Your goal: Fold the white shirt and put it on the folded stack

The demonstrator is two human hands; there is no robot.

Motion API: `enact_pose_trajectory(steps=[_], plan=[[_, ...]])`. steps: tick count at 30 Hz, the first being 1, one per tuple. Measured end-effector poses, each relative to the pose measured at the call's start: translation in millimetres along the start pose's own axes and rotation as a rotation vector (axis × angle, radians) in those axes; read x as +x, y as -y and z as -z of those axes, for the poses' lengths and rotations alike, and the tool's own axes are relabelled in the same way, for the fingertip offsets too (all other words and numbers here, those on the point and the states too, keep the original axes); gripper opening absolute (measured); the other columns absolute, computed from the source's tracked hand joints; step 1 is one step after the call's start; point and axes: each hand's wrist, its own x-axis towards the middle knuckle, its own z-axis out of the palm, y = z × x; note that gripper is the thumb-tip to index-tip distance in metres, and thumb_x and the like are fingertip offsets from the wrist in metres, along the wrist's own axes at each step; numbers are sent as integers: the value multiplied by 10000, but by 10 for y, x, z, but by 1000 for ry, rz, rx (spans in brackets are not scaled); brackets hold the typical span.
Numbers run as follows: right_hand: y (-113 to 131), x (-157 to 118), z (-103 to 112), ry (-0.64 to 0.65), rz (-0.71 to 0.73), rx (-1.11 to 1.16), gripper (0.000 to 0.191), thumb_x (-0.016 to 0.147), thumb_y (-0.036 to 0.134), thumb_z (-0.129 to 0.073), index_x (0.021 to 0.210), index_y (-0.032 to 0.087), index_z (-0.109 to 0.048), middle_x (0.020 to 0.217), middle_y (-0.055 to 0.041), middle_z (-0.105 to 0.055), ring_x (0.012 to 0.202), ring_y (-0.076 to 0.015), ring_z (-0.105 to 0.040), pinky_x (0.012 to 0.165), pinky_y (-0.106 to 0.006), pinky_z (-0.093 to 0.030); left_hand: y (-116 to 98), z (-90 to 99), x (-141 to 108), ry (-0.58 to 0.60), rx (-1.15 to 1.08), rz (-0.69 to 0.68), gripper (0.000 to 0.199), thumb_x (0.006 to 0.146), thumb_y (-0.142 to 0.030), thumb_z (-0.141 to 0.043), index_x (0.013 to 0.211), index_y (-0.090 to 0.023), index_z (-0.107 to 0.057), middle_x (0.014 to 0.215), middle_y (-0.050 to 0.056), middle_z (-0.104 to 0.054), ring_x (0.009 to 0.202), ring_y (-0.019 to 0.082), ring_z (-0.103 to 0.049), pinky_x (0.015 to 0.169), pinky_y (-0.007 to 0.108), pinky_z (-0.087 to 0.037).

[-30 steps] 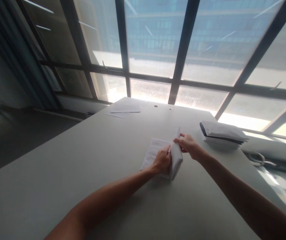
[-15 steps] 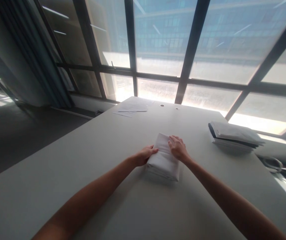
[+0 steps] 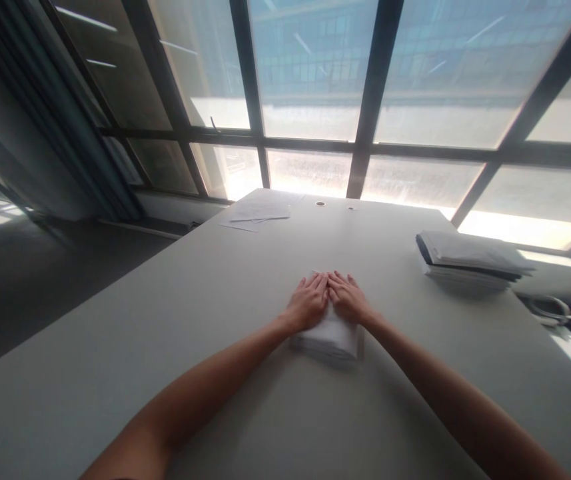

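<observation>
A folded white cloth (image 3: 329,339) lies on the white table (image 3: 205,293) in front of me, its layers showing at the near edge. My left hand (image 3: 309,301) rests flat on the left and far part of the cloth, palm down with fingers stretched out. Beside it, my right hand (image 3: 348,297) also lies flat on the cloth, its fingers extended. The fingertips of both hands meet near the cloth's far end. Much of the cloth's top is hidden under the hands.
At the table's right side sits a stack of folded white and dark fabric (image 3: 472,257). Several sheets of paper (image 3: 260,212) lie near the far left edge. A round cable hole (image 3: 320,204) is at the back, before the large windows. A curtain (image 3: 65,113) hangs at left.
My left hand has left its grip on the cloth's left edge and now lies flat on top. The right hand stays on the cloth, fingertips now meeting the left's.
</observation>
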Motion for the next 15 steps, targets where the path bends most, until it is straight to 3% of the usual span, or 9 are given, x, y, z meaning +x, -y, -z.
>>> enact_pose_trajectory(steps=[4,8,11,15], plan=[[-262,55,11,-40,-130,-6,567,1073,312,-288,1597,137,-417,1691,-103,-319,1595,-229,-176,1283,-512,-103,81,-117,-75,-56,15,6,575,1091,-339,-248,1571,-74,-421,1660,167,-379,1577,264,-266,1276,457,-236],[-383,42,164,-81,-279,-49,571,1079,310,-282,1559,46,-444,1675,-199,-322,1579,-306,-224,1261,-563,-157,192,-72,25,28,-25,31,573,1084,-328,-251,1592,-116,-408,1677,145,-349,1579,255,-263,1270,481,-250],[-117,-74,187,-181,-257,-54,570,1081,326,-290,1544,44,-466,1670,-219,-325,1581,-317,-211,1259,-545,-173,347,-52,212,143,-55,44,571,1088,-345,-243,1608,-162,-388,1687,131,-326,1581,262,-258,1254,533,-266],[481,-402,-30,-163,57,-10,656,1075,453,-358,1638,118,-326,1705,-160,-263,1597,-273,-171,1283,-502,-144,545,-74,457,181,-35,-52,562,1043,-339,-401,1576,-166,-439,1648,143,-405,1558,252,-314,1250,479,-282]])
